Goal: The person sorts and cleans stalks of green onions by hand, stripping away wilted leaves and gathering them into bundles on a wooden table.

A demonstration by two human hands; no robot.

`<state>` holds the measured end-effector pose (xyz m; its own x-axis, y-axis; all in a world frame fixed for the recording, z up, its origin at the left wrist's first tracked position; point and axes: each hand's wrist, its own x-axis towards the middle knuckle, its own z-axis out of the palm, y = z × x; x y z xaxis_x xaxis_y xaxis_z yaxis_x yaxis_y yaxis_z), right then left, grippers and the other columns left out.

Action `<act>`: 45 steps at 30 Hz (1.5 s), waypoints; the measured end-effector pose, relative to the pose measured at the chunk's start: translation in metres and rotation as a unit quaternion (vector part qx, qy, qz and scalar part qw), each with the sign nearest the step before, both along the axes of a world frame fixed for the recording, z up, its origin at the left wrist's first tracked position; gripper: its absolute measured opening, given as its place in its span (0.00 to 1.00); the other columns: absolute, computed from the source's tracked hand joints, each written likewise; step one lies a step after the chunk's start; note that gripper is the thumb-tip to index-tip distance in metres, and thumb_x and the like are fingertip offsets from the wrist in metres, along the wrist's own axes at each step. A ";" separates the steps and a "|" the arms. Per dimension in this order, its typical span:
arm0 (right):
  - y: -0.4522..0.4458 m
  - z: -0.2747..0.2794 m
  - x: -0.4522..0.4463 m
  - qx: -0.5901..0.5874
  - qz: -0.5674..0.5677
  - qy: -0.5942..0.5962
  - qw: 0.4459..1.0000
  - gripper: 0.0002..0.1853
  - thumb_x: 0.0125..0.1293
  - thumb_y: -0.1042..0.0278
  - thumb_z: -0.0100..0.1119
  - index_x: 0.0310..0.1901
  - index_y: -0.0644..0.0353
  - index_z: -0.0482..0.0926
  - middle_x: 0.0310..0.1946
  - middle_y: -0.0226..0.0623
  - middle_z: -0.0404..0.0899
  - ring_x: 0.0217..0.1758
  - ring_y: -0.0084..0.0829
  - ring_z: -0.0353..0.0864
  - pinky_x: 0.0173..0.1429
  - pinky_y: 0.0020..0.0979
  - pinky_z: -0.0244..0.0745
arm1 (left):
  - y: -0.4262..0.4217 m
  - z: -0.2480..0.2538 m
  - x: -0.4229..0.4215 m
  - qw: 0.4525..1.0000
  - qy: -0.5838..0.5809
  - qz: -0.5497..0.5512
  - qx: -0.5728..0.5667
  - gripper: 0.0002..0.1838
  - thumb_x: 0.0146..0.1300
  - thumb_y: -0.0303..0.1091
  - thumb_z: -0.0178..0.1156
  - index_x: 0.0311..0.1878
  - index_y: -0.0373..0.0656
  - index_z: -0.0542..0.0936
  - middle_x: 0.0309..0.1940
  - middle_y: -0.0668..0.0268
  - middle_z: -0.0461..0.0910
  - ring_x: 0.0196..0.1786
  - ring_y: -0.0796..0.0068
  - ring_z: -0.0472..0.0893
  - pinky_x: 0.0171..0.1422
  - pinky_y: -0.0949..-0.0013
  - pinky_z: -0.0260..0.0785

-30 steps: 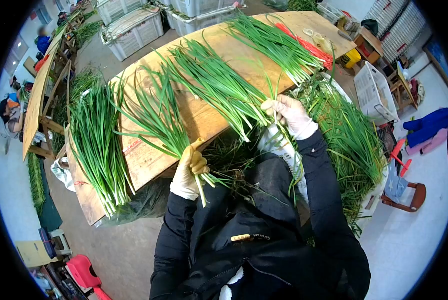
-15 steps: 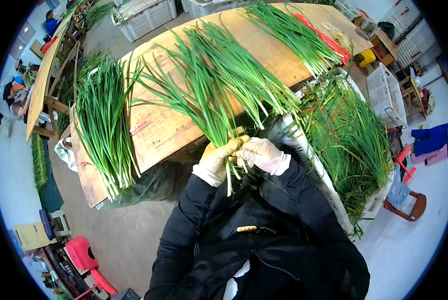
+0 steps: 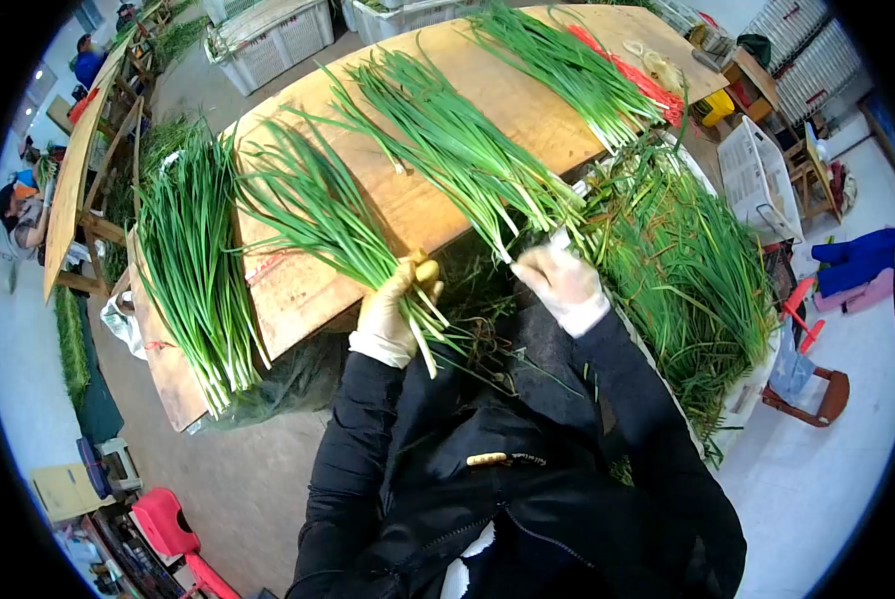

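Note:
My left hand (image 3: 393, 311), in a pale glove with yellowish fingertips, is closed around a bunch of garlic chives (image 3: 340, 232). Its leaves lie over the table and its pale stem ends stick out below my fist. My right hand (image 3: 562, 285), gloved in white, is by the stem ends of a larger pile of garlic chives (image 3: 457, 135). Its fingers are drawn together, and what they pinch is too blurred to make out. A thick bundle of garlic chives (image 3: 196, 275) lies at the table's left end.
The wooden table (image 3: 298, 290) curves in front of me. Another chive pile (image 3: 567, 75) lies at its far right beside red netting (image 3: 632, 75). A white crate (image 3: 657, 374) full of leaf scraps (image 3: 687, 290) stands at my right. A brown stool (image 3: 812, 404) is beyond it.
My hands, together at the bunch before, have parted. The left moved slightly left with the chives; the right moved right to the pile's stem ends. The view has shifted slightly.

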<state>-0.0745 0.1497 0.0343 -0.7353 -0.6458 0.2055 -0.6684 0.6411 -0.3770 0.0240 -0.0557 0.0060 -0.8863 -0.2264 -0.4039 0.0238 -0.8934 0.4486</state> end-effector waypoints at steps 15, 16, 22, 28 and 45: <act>-0.046 0.014 0.003 -0.198 0.004 -0.230 0.953 0.17 0.45 0.61 0.67 0.20 0.58 0.67 0.17 0.26 0.65 0.17 0.18 0.61 0.22 0.21 0.59 | -0.007 0.010 0.015 0.997 0.031 -0.042 -0.054 0.18 0.56 0.34 0.56 0.49 0.39 0.67 0.28 0.71 0.72 0.20 0.88 0.64 0.23 0.87 0.60; -0.047 0.018 0.017 -0.168 0.015 -0.185 0.968 0.16 0.44 0.61 0.67 0.20 0.58 0.67 0.17 0.27 0.65 0.16 0.18 0.61 0.22 0.21 0.59 | -0.005 0.011 0.012 0.998 0.030 -0.042 -0.040 0.20 0.55 0.34 0.57 0.49 0.39 0.67 0.34 0.67 0.74 0.21 0.88 0.65 0.24 0.87 0.62; -0.052 -0.001 0.055 -0.145 0.097 -0.052 0.983 0.15 0.48 0.53 0.62 0.25 0.55 0.71 0.19 0.26 0.67 0.20 0.24 0.69 0.25 0.25 0.66 | -0.006 0.004 0.011 0.998 0.038 -0.012 -0.053 0.14 0.54 0.31 0.58 0.43 0.39 0.71 0.35 0.67 0.74 0.19 0.87 0.67 0.21 0.85 0.62; -0.057 -0.014 0.047 -0.318 0.049 -0.498 0.805 0.10 0.59 0.63 0.53 0.31 0.61 0.75 0.22 0.28 0.72 0.23 0.20 0.69 0.29 0.21 0.65 | -0.002 -0.001 0.011 0.998 0.030 -0.038 -0.031 0.15 0.55 0.31 0.55 0.46 0.37 0.70 0.39 0.64 0.75 0.21 0.87 0.67 0.22 0.86 0.62; -0.016 0.009 0.024 -0.212 0.042 -0.264 0.940 0.16 0.58 0.56 0.51 0.42 0.59 0.75 0.39 0.41 0.74 0.40 0.30 0.74 0.43 0.30 0.69 | -0.007 0.004 0.020 0.988 0.047 -0.123 -0.075 0.17 0.55 0.31 0.56 0.46 0.32 0.70 0.36 0.57 0.77 0.19 0.87 0.66 0.22 0.87 0.61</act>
